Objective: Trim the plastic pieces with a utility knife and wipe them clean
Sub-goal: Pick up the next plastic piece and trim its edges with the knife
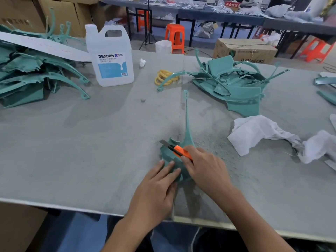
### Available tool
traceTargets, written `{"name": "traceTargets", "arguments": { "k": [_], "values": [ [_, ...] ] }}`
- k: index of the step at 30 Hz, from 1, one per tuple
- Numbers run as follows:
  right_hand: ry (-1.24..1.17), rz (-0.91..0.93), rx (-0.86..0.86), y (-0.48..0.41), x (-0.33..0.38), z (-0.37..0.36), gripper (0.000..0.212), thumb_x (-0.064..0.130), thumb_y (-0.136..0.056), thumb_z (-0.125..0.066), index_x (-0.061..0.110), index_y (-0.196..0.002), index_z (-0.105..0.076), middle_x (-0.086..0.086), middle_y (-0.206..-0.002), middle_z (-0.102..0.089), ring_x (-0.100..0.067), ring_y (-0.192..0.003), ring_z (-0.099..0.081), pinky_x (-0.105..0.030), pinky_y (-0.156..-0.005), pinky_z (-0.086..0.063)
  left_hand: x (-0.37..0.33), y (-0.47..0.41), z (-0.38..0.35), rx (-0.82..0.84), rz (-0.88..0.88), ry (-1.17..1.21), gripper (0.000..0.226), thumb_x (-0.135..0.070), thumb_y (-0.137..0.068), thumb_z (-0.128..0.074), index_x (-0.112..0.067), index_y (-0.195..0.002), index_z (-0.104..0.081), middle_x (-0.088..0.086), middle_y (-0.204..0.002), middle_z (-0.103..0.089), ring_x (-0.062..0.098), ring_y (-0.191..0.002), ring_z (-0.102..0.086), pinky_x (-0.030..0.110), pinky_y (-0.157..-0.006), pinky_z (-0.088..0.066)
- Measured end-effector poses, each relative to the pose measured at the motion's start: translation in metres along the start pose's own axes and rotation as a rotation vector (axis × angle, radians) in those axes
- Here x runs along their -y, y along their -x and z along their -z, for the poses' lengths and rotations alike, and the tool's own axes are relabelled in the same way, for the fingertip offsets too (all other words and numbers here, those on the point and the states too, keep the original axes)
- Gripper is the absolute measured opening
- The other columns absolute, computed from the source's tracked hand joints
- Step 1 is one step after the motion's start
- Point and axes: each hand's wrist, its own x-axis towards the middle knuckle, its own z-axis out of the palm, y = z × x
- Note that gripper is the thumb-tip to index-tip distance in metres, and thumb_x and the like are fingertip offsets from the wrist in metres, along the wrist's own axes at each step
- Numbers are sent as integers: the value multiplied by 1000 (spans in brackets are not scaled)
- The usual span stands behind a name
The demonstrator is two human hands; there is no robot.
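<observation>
A grey, felt-like worktable (72, 142) fills the view, dusted with fine shavings. A white jug (111, 57) stands on it. Beyond the jug the room holds an orange stool (174, 37), a cardboard box (243, 50) and long tables. A heap of teal parts (27, 75) lies left of the jug, another heap (236, 88) well to its right, and yellow rings (163, 77) just right of it. The teal plastic piece (168, 155) lies nearer the table's front edge than the jug and to its right. The left hand (158, 188) presses it with flat, straight fingers. The right hand (205, 168) curls round the orange utility knife (181, 151), whose blade is over the piece. A white cloth (254, 131) lies far right.
</observation>
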Motion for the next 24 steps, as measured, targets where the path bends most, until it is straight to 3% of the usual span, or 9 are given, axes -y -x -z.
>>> {"name": "traceTargets", "arguments": {
  "k": [11,16,24],
  "values": [
    [16,11,-11,-1,2,-4,30,53,-105,-36,32,-121,-49,4,-96,-58,-23,-80,-63,-39,-71,-54,-1,0,1,4,-18,-8,43,-32,-102,-49,-31,-146,-51,-18,-156,-34,-3,-146,-8,10,-115,-5],
    [-2,-80,-58,-9,-3,-6,27,47,-105,-40,27,-118,-52,-1,-105,-64,-31,-93,-66,-37,-68,-40,-2,0,3,7,-21,4,42,-29,-103,-50,-31,-145,-52,-16,-156,-38,0,-147,-12,7,-114,-3],
    [-45,-44,-23,-5,-11,-2,25,50,-104,-41,30,-115,-51,3,-100,-62,-28,-86,-64,-41,-72,-51,-3,1,3,-4,-16,7,42,-30,-102,-51,-31,-144,-54,-16,-155,-40,-1,-147,-13,9,-115,-8]
  ]
}}
